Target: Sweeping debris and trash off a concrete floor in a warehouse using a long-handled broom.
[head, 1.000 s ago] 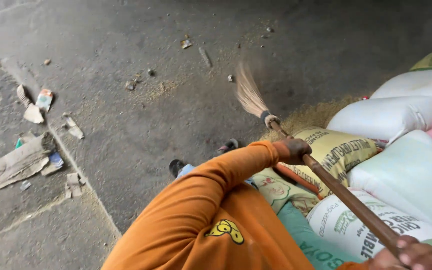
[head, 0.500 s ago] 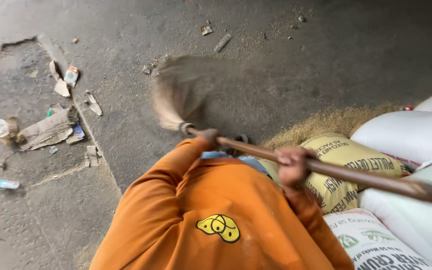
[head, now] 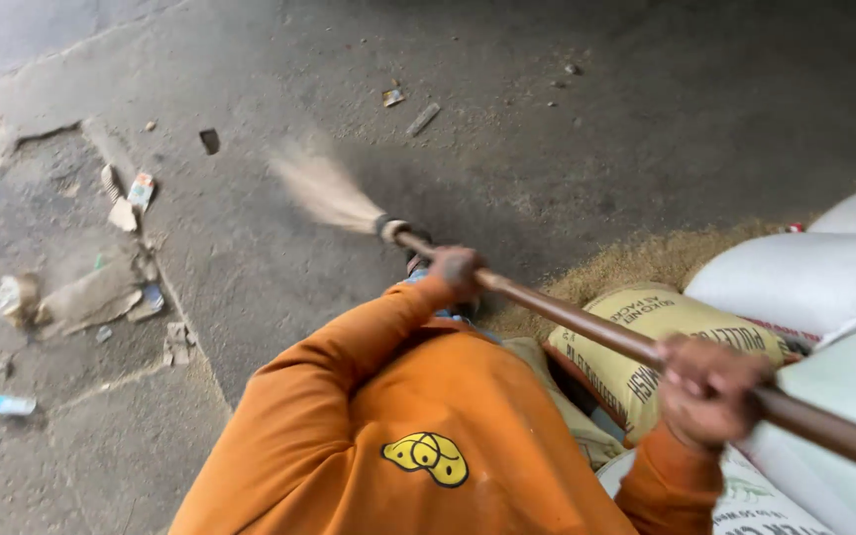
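Note:
Both my hands grip a long brown wooden broom handle (head: pixel 567 319) that slants across the right half of the view. My left hand (head: pixel 453 269), at the end of an orange sleeve, is shut on the handle just behind the bound head. My right hand (head: pixel 710 388) is shut on it farther back, over the sacks. The straw bristles (head: pixel 324 188) are blurred with motion and sit low over the grey concrete floor (head: pixel 567 159). My orange top with its yellow emblem (head: pixel 426 458) fills the bottom middle.
Stacked sacks lie at the right: a yellow one (head: pixel 626 309) and white ones (head: pixel 804 282). Loose tan husk (head: pixel 636 260) is spread on the floor beside them. Paper scraps (head: pixel 91 297), a small carton (head: pixel 139 188), a plastic bottle (head: pixel 7 404) and small debris (head: pixel 423 119) litter the left and far floor.
The broom head has swung from the right, near the sacks, leftward across the floor. My hands have stayed on the handle and my view has turned with the stroke.

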